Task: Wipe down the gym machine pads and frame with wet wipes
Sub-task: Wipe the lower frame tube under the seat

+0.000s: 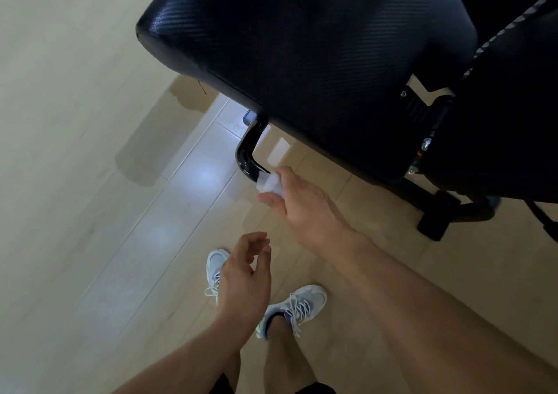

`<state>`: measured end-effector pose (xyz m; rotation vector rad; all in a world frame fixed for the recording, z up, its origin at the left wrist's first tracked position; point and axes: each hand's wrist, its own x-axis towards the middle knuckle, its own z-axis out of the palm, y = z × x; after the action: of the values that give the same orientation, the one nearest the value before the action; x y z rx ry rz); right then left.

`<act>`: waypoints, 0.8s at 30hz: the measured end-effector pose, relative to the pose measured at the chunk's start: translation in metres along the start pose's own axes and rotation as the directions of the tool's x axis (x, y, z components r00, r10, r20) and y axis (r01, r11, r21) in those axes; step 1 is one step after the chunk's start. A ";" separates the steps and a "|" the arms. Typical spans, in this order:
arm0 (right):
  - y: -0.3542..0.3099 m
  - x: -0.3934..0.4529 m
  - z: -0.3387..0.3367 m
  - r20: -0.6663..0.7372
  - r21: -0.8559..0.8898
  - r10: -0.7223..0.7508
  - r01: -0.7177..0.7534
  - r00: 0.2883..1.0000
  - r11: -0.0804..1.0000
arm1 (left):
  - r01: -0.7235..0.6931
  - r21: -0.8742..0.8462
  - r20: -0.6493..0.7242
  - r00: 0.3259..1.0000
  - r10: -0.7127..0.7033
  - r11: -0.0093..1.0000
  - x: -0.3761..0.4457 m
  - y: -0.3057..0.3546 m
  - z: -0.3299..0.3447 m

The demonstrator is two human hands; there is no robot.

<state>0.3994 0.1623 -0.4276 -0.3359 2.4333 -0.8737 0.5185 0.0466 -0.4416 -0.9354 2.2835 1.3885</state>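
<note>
A large black padded seat (317,46) of the gym machine fills the top of the head view. Below its front edge a glossy black curved frame tube (246,149) bends down and to the right. My right hand (302,206) grips a crumpled white wet wipe (269,183) and holds it against the lower end of that tube. My left hand (244,276) hangs lower in the air with fingers loosely curled and nothing in it. The rest of the tube is hidden behind the wipe and my hand.
A second dark pad (498,122) and black frame bars with a foot (434,224) stand at the right. Pale wooden floor (105,212) spreads to the left and below. My two feet in white sneakers (299,303) stand on it near the bottom.
</note>
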 end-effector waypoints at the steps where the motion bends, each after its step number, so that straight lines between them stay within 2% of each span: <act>1: 0.016 -0.012 -0.001 0.022 -0.032 0.038 -0.037 0.999 0.999 | -0.002 -0.001 0.000 1.000 0.002 1.000 0.000 0.002 0.000; 3: 0.051 -0.041 -0.005 0.072 -0.136 0.154 -0.143 0.985 0.980 | -0.011 -0.004 0.011 1.000 0.011 1.000 0.000 0.008 0.000; 6: 0.069 -0.064 -0.009 0.130 -0.110 0.273 -0.260 0.953 0.959 | -0.018 -0.044 0.006 1.000 0.019 0.999 0.000 0.018 0.000; 8: 0.053 -0.044 -0.009 0.139 -0.097 0.220 -0.208 0.965 0.973 | -0.004 -0.060 -0.008 1.000 0.004 0.998 -0.001 0.020 0.001; 11: 0.008 0.005 -0.006 0.112 -0.019 0.036 -0.034 0.993 0.999 | 0.025 -0.060 -0.046 0.999 -0.028 0.998 -0.007 0.015 0.002; 14: -0.005 0.014 -0.004 0.032 -0.043 -0.020 0.021 0.999 0.999 | 0.047 -0.029 -0.059 0.997 -0.049 0.998 -0.012 0.008 0.002; 16: 0.023 -0.011 -0.002 0.029 -0.062 0.040 -0.038 0.999 0.997 | 0.058 -0.001 -0.028 0.998 -0.058 0.998 -0.015 0.006 0.003; 18: 0.058 -0.045 -0.005 0.076 -0.114 0.177 -0.168 0.981 0.979 | 0.061 0.018 0.011 0.998 -0.061 0.998 -0.016 0.007 0.005; 20: 0.078 -0.071 -0.010 0.120 -0.126 0.235 -0.220 0.965 0.967 | 0.047 0.005 0.026 0.999 -0.047 0.999 -0.014 0.010 0.009; 22: 0.076 -0.063 -0.012 0.160 -0.081 0.246 -0.235 0.956 0.969 | 0.035 -0.025 0.025 0.999 -0.035 0.999 -0.013 0.012 0.014; 24: 0.056 -0.036 -0.009 0.140 -0.036 0.158 -0.154 0.978 0.987 | 0.042 -0.040 0.029 0.999 -0.041 0.998 -0.013 0.014 0.018</act>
<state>0.4213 0.2233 -0.4439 -0.2054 2.3049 -0.7263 0.5179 0.0718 -0.4338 -0.9632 2.2107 1.4264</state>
